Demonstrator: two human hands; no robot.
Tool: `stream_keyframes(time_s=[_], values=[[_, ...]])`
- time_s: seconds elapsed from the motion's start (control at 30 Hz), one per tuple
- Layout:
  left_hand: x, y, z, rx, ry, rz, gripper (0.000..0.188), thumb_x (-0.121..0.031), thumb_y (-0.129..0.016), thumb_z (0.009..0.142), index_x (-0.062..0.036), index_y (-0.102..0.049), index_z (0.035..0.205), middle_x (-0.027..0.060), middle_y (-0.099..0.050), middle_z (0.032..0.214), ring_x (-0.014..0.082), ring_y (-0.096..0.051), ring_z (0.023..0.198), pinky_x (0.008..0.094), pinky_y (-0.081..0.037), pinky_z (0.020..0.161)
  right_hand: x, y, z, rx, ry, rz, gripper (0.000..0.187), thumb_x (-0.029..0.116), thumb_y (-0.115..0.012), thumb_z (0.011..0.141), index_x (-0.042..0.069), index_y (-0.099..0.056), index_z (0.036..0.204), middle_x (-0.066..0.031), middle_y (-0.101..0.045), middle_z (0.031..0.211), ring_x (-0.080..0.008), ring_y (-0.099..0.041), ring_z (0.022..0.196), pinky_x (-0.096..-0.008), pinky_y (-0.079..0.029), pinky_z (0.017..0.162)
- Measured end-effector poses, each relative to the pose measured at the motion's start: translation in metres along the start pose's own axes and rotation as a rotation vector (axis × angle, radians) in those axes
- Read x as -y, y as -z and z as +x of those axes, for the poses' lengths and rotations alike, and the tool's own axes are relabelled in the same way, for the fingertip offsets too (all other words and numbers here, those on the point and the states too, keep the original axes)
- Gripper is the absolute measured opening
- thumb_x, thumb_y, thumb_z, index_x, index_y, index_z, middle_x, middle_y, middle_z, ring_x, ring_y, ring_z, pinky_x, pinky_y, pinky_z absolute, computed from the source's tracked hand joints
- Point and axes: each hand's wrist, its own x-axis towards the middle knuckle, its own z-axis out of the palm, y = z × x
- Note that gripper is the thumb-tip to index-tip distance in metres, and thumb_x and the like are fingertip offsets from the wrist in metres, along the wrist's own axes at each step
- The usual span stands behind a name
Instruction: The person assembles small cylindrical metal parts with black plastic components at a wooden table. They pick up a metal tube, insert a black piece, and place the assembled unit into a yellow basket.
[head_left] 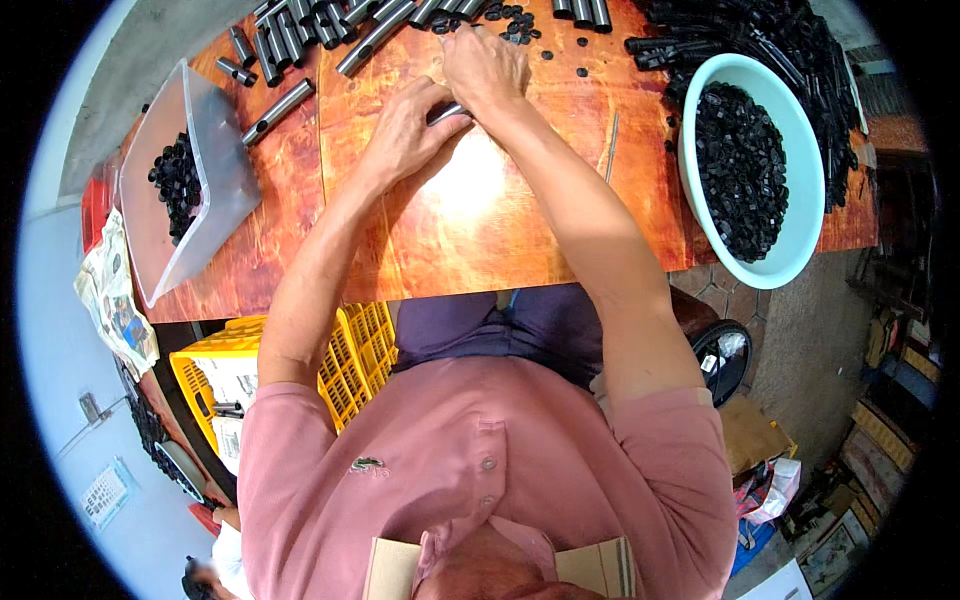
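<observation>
My left hand [412, 125] is wrapped round a short silver metal tube [447, 113], low over the wooden table. Just beyond it, my right hand [487, 70] reaches to small black plastic caps [515, 24] scattered at the table's far side. Its fingers are curled down and pressed together; whatever is between the fingertips is hidden. Several more metal tubes [290, 40] lie in a heap at the far left, and one tube with a hole in its side [279, 112] lies apart, nearer to me.
A clear plastic bin [222, 190] with black parts stands at the left. At the right, a pale blue basin [807, 200] holds many black pieces, beside a pile of long black strips [790, 50]. A thin rod [612, 147] lies on the table [400, 255]. Yellow crates [360, 350] stand below.
</observation>
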Motion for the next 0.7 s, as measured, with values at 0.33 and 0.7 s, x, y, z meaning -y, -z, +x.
stream_keyframes(time_s=[0.33, 0.7], values=[[-0.004, 0.001, -0.002, -0.061, -0.203, -0.004, 0.031, -0.027, -0.069, 0.092, -0.0010, -0.067, 0.108, 0.0170, -0.065, 0.104, 0.0373, -0.061, 0.098, 0.0439, -0.049, 0.087, 0.004, 0.007, -0.004, 0.061, 0.019, -0.005, 0.035, 0.028, -0.049, 0.098, 0.000, -0.071, 0.094, -0.0239, -0.071, 0.096, -0.0394, -0.068, 0.093, -0.0516, -0.045, 0.087], [-0.044, 0.030, -0.054, -0.304, 0.567, -1.193, 0.043, -0.037, -0.048, 0.105, -0.0042, -0.058, 0.131, 0.0078, -0.066, 0.098, 0.0190, -0.064, 0.085, 0.0350, -0.054, 0.080, 0.019, 0.047, -0.028, -0.032, -0.053, 0.490, 0.041, 0.037, -0.050, 0.099, 0.000, -0.067, 0.102, -0.0220, -0.068, 0.091, -0.0420, -0.064, 0.088, -0.0466, -0.047, 0.077]])
